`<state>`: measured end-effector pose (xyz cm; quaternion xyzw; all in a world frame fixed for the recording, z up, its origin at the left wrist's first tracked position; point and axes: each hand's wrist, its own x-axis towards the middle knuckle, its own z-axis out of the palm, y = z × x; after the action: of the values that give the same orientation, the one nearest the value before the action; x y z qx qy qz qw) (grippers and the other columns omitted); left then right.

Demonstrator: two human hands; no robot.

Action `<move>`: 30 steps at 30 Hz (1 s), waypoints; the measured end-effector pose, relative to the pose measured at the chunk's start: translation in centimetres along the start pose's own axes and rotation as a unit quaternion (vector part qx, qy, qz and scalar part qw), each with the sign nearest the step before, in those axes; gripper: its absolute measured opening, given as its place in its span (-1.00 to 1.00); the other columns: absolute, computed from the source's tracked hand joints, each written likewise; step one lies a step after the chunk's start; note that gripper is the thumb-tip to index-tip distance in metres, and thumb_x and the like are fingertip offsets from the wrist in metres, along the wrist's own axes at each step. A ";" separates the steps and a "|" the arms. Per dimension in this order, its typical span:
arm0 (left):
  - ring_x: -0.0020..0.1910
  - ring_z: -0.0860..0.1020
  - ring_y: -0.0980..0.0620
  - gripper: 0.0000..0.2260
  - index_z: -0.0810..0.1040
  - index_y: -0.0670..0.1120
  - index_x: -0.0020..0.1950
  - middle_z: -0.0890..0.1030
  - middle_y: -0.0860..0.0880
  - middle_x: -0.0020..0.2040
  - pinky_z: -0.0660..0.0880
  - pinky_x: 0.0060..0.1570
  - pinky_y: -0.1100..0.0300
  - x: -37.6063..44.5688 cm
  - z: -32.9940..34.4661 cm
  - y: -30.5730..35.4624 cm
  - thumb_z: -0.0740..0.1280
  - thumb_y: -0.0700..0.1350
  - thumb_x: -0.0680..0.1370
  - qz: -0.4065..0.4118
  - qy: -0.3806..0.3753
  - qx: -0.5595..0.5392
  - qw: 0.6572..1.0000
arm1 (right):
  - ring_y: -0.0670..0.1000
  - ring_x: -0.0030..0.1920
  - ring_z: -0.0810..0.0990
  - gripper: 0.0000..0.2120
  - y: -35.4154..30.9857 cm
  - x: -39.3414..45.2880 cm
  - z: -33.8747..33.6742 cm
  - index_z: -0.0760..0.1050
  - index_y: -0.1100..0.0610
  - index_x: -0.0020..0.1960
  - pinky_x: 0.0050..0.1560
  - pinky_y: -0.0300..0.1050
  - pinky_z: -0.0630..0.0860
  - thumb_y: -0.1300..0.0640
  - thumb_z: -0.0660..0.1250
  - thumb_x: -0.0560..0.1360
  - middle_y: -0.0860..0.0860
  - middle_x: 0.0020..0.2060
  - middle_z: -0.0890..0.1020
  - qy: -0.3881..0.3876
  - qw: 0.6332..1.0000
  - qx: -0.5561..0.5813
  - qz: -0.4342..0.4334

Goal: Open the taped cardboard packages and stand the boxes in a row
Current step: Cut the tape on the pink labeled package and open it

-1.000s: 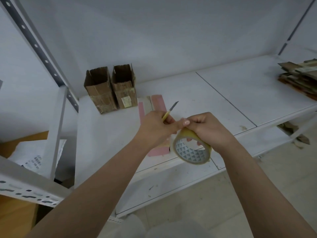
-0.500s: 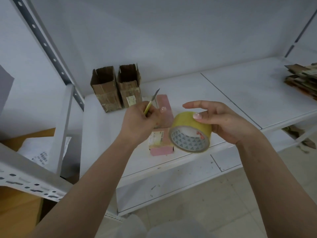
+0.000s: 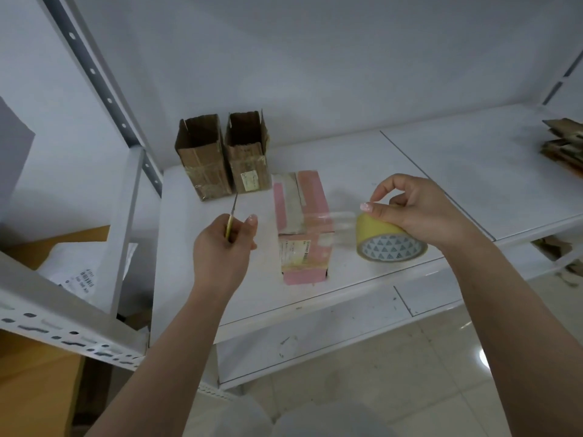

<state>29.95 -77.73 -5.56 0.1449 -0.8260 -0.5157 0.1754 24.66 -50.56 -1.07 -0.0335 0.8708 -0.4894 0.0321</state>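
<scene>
Cardboard boxes (image 3: pixel 220 156), two, stand open side by side at the shelf (image 3: pixel 441 171) back; the pink package (image 3: pixel 299 222) (taped) lies unopened between the hands. Left (image 3: pixel 220 247) grips a knife (image 3: pixel 232 212), right (image 3: pixel 419 212) pinches tape (image 3: pixel 389 242).

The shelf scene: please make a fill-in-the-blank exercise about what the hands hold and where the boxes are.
1. The right hand holds a roll of ____.
2. The left hand grips a thin yellow-handled ____.
3. At the back of the shelf, ____ brown boxes stand open side by side.
4. The box lying between the hands is ____ in colour.

Missing words: tape; knife; two; pink
</scene>
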 end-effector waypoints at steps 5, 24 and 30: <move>-0.26 0.58 0.06 -0.67 0.53 -0.21 -0.17 0.62 0.00 -0.33 0.45 -0.19 0.19 0.4 0.4 -0.5 0.32 0.05 0.59 -0.020 0.000 -0.003 1.000 | -0.05 -0.22 0.54 -0.76 0.5 1.2 0.2 0.54 -0.07 -0.14 -0.14 -0.13 0.42 -0.14 0.54 0.33 0.00 -0.27 0.52 -0.005 1.000 -0.015 0.000; -0.59 0.15 0.16 -0.53 0.31 -0.01 -0.29 0.35 0.06 -0.42 0.04 -0.64 0.36 -1.1 5.5 -3.5 0.28 0.39 0.41 -0.409 -0.210 -0.306 0.834 | 0.06 -0.13 0.66 -0.82 2.7 2.3 5.9 0.56 0.01 -0.05 -0.03 -0.04 0.57 -0.03 0.48 0.42 0.04 -0.16 0.66 -0.078 0.993 -0.010 0.088; -0.62 0.14 0.16 -0.56 0.29 0.01 -0.33 0.34 0.06 -0.44 0.01 -0.63 0.36 1.9 4.3 -4.1 0.17 0.30 0.58 -0.422 -0.201 -0.280 0.839 | -0.01 -0.19 0.62 -0.74 2.5 1.7 8.4 0.54 0.03 0.03 -0.32 -0.18 0.46 -0.12 0.41 0.48 -0.01 -0.14 0.62 -0.067 0.992 -0.007 0.107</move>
<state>26.64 -76.82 -10.75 0.3175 -0.5224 -0.7668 -0.1957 23.67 -56.54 -7.56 0.0267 0.8689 -0.4734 0.1420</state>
